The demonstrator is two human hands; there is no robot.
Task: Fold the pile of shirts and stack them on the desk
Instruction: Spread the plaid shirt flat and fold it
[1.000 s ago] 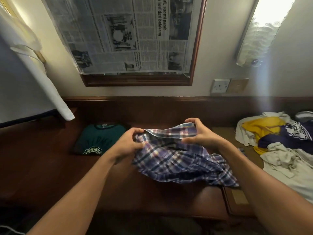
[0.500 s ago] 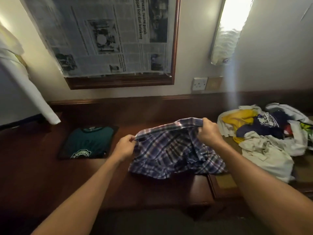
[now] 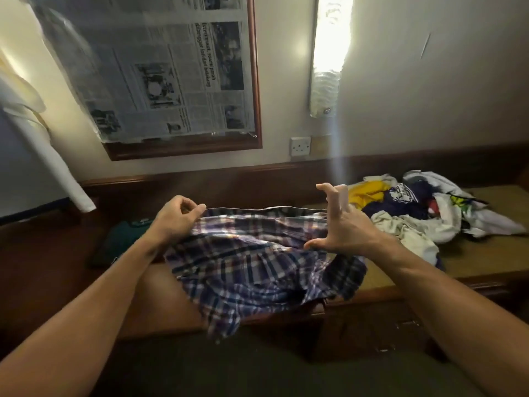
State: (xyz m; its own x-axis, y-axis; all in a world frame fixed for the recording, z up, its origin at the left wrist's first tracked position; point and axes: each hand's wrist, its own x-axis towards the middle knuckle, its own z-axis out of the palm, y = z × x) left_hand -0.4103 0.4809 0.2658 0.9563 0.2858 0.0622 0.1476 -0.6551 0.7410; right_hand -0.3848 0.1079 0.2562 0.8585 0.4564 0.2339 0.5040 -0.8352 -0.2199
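Observation:
A blue and purple plaid shirt (image 3: 257,262) lies spread over the middle of the dark wooden desk (image 3: 43,270), its lower part hanging over the front edge. My left hand (image 3: 177,217) pinches the shirt's far left edge. My right hand (image 3: 340,222) hovers over the shirt's right side with fingers spread and touches nothing that I can see. A folded dark green shirt (image 3: 123,239) lies on the desk behind my left forearm, mostly hidden. The pile of unfolded shirts (image 3: 423,213), yellow, navy and white, sits at the right.
A framed panel covered with newspaper (image 3: 160,70) hangs on the wall behind the desk, with a wall socket (image 3: 300,146) and a bright wall lamp (image 3: 329,55) to its right. White cloth (image 3: 43,133) hangs at the left. Dark floor lies below the desk's front edge.
My right hand has let go of the shirt's edge and opened above it. The shirt now lies wider and flatter, and my left hand still holds its edge. The view has shifted left and down.

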